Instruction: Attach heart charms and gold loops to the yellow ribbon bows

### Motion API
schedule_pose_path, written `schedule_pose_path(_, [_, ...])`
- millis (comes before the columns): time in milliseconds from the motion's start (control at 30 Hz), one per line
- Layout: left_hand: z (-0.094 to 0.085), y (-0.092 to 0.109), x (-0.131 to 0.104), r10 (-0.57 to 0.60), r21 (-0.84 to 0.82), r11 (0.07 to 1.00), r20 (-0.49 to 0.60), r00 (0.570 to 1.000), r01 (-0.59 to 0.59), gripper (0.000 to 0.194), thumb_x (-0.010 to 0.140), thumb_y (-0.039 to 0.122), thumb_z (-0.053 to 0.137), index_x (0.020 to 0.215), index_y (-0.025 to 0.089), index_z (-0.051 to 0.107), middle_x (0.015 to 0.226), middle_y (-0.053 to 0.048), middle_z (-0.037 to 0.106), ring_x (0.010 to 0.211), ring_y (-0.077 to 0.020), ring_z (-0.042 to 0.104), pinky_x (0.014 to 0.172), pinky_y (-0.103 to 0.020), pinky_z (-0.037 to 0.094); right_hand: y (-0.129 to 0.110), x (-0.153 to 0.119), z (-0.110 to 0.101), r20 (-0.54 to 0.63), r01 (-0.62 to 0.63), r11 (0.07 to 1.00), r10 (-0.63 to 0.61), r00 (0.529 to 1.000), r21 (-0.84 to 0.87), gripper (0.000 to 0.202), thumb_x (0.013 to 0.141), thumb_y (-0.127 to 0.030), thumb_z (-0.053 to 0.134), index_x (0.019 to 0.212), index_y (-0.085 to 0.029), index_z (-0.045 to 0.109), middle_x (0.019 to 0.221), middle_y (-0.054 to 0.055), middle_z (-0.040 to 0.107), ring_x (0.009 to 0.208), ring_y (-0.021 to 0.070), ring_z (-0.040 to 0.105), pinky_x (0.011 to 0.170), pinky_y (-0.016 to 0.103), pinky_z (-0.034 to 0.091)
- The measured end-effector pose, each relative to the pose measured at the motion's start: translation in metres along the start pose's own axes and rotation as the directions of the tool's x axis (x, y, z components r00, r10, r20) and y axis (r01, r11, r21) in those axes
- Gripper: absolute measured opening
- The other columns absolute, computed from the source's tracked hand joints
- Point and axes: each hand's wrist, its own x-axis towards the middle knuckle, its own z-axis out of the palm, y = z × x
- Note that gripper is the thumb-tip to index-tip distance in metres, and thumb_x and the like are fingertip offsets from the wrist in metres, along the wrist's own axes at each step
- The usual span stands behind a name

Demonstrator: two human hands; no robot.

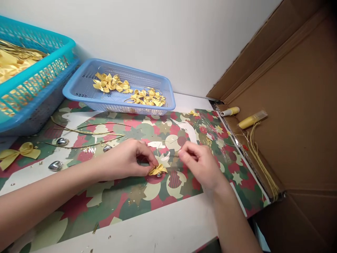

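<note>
My left hand (134, 158) pinches a small yellow ribbon bow (158, 170) between thumb and fingertips, just over the table. Below the bow shows a small silver charm (159, 174). To the right, my right hand (201, 161) is closed in a pinch on a thin gold cord (172, 156), which runs back toward the bow. Left of my hands lie silver heart charms (55, 166), some loose gold cords (86, 133) and a larger yellow bow (19, 154).
A blue basket (118, 105) at the back holds finished-looking yellow bows. Stacked baskets (37, 79) with ribbon and cords stand at the left. Cardboard walls (295, 105) close off the right side, beside yellow rolls (251, 120) and hanging cords (262, 167). Patterned paper (137, 195) covers the table.
</note>
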Motion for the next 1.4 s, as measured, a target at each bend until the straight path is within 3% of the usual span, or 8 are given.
schedule_pose_path(100, [0.001, -0.002, 0.0, 0.018, 0.011, 1.0, -0.006, 1.0, -0.018, 0.014, 0.074, 0.026, 0.07, 0.083, 0.029, 0.08, 0.085, 0.002, 0.079, 0.082, -0.0208, 0.068, 0.097, -0.036, 0.05, -0.008, -0.003, 0.009, 0.085, 0.015, 0.987, -0.001, 0.996, -0.159, 0.031, 0.089, -0.033, 0.055, 0.061, -0.02, 0.049, 0.056, -0.004, 0.051, 0.053, 0.0098, 0.043, 0.052, 0.024, 0.03])
schedule_pose_path(233, [0.003, -0.004, 0.0, 0.023, 0.022, 1.0, -0.026, 0.999, -0.022, 0.013, 0.073, 0.028, 0.071, 0.083, 0.03, 0.081, 0.084, 0.002, 0.079, 0.082, -0.0213, 0.068, 0.098, -0.038, 0.049, -0.008, -0.004, 0.014, 0.065, 0.019, 0.947, 0.002, 0.998, -0.322, 0.035, 0.088, -0.036, 0.057, 0.059, -0.019, 0.046, 0.057, -0.004, 0.056, 0.053, 0.0098, 0.045, 0.052, 0.024, 0.028])
schedule_pose_path(433, [0.004, -0.005, 0.001, 0.015, 0.019, 1.0, -0.026, 1.0, -0.015, 0.015, 0.073, 0.03, 0.073, 0.085, 0.031, 0.081, 0.087, 0.002, 0.08, 0.085, -0.0217, 0.068, 0.092, -0.035, 0.052, -0.009, -0.005, 0.016, 0.056, 0.005, 0.901, 0.022, 0.998, -0.433, 0.037, 0.088, -0.039, 0.057, 0.059, -0.019, 0.045, 0.056, -0.004, 0.057, 0.052, 0.0101, 0.044, 0.052, 0.025, 0.025])
schedule_pose_path(1000, [0.002, -0.001, 0.001, -0.016, 0.039, 0.999, -0.023, 1.0, 0.017, 0.014, 0.072, 0.038, 0.074, 0.083, 0.031, 0.08, 0.087, 0.002, 0.079, 0.081, -0.0205, 0.068, 0.083, -0.031, 0.052, -0.009, -0.006, 0.023, 0.022, 0.017, 0.903, -0.008, 1.0, -0.429, 0.038, 0.088, -0.038, 0.058, 0.057, -0.019, 0.047, 0.052, -0.003, 0.058, 0.051, 0.0104, 0.045, 0.051, 0.024, 0.025])
schedule_pose_path(1167, [0.002, -0.001, 0.002, -0.013, 0.043, 0.999, -0.022, 1.0, 0.014, 0.015, 0.072, 0.036, 0.074, 0.084, 0.031, 0.08, 0.087, 0.003, 0.079, 0.082, -0.0207, 0.068, 0.071, -0.028, 0.053, -0.007, -0.004, 0.023, 0.016, 0.023, 0.901, -0.018, 1.0, -0.434, 0.038, 0.087, -0.038, 0.059, 0.057, -0.019, 0.047, 0.054, -0.002, 0.058, 0.051, 0.0106, 0.045, 0.05, 0.025, 0.024])
schedule_pose_path(1400, [0.002, 0.0, 0.002, -0.012, 0.037, 0.999, -0.028, 1.0, 0.013, 0.013, 0.071, 0.034, 0.074, 0.082, 0.031, 0.081, 0.086, 0.002, 0.079, 0.081, -0.0206, 0.069, 0.069, -0.027, 0.053, -0.009, -0.005, 0.025, 0.001, 0.014, 0.909, -0.015, 1.0, -0.417, 0.036, 0.086, -0.037, 0.061, 0.058, -0.019, 0.046, 0.054, -0.003, 0.057, 0.054, 0.0102, 0.045, 0.052, 0.024, 0.025])
